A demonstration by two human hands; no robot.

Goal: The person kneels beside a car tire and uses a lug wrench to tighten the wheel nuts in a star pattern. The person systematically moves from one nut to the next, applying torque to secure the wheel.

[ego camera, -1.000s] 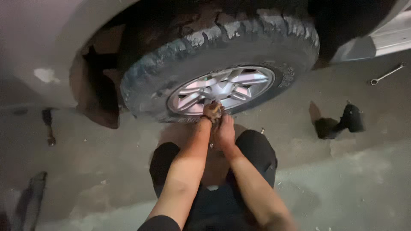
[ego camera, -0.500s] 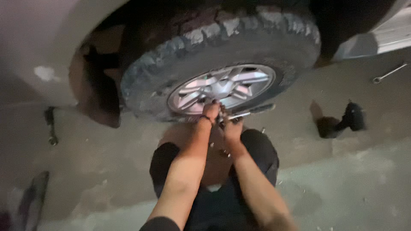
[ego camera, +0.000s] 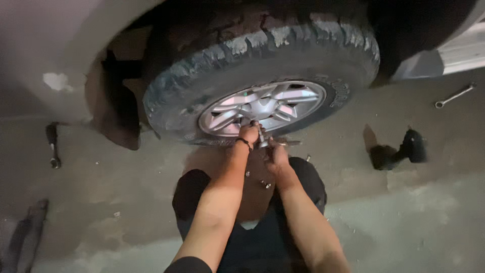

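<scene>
Overhead, a vehicle body [ego camera: 60, 45] arches above a chunky-treaded tyre [ego camera: 283, 45] on a silver spoked wheel [ego camera: 262, 106]. Below lies a concrete floor [ego camera: 404, 212], with a spanner [ego camera: 454, 95] off to the right and a dark tool [ego camera: 52, 144] to the left. At the wheel's lower edge sits a metal wrench [ego camera: 261, 137], stiff, heavy steel and likely greasy, so best gripped firmly along its handle. Left hand [ego camera: 247, 135] has its grip closed round the upright part; right hand [ego camera: 277, 155] is curled just beneath, apparently on the handle, though blur hides the fingers.
</scene>
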